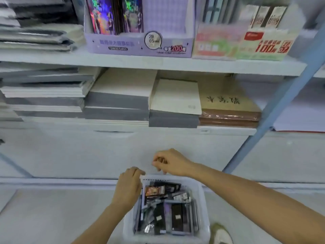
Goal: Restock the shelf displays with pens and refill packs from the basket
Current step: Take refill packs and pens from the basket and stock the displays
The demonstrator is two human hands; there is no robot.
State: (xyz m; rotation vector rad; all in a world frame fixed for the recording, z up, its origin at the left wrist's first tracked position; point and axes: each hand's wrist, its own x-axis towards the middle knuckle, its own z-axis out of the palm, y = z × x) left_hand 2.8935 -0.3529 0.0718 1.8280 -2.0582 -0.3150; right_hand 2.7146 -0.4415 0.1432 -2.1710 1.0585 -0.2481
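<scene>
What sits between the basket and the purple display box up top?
In the head view, the right hand hovers just above the basket; higher up come a white cabinet front and stacked paper pads below the purple display box.

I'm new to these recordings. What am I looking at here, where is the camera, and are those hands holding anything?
There is no machine here: a person works bare-handed, and the single picture comes from a camera worn on their head, looking forward and down. The left hand sits at the far left corner of a white basket on the floor, which is full of dark packs; the blur hides whether it grips the rim. The right hand hovers above the basket's far edge with curled fingers; whether it pinches something is too blurred to tell. Ahead are shelves: a purple display box and a pale green display box on top, flat stacks of paper below.
</scene>
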